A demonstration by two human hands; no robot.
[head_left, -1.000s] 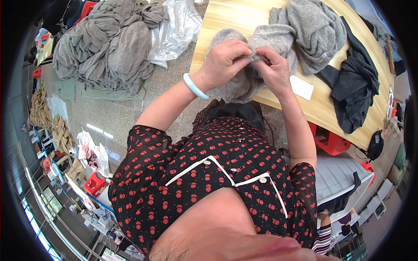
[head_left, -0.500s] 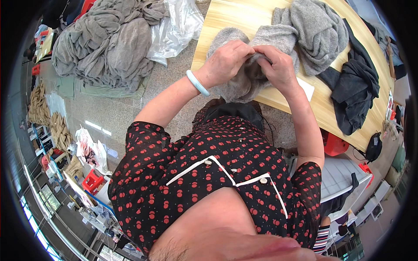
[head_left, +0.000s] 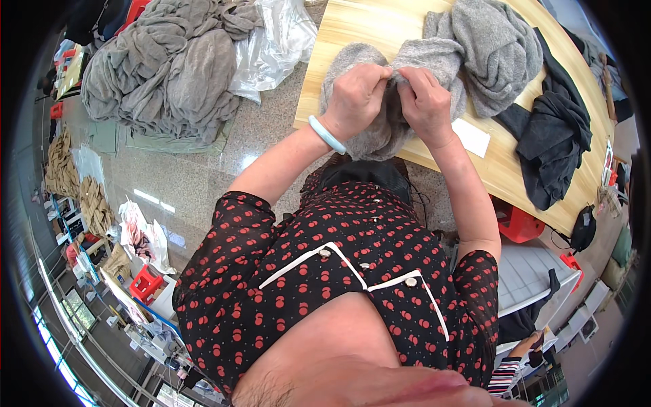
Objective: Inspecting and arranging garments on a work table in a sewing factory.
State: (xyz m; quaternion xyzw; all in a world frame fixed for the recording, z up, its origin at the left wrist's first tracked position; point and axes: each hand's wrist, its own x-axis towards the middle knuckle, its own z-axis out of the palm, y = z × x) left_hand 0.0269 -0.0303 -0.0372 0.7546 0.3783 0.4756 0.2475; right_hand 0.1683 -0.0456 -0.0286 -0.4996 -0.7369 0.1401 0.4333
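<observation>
A grey knitted garment (head_left: 380, 139) lies bunched at the near left edge of the wooden table, partly hanging over it. My left hand (head_left: 357, 98), with a pale bangle (head_left: 326, 135) at its wrist, pinches the knit between thumb and fingers. Close beside it, my right hand (head_left: 427, 103) grips the same fabric, fingers curled. The fingertips almost meet, and the bit of cloth between them is mostly hidden. More grey knit (head_left: 498, 57) is heaped to the right of my hands. A white card or paper (head_left: 472, 138) rests by my right wrist.
Black cloth (head_left: 553, 132) drapes across the right of the wooden table (head_left: 505, 159). On the floor at far left sits a big pile of grey knitwear (head_left: 159, 74), next to clear plastic sheeting (head_left: 278, 51). A red stool (head_left: 519, 224) stands under the table edge.
My left hand and forearm have shifted right, and its wrist has turned. My right fingers have curled in more closely on the knit. More of the white card shows.
</observation>
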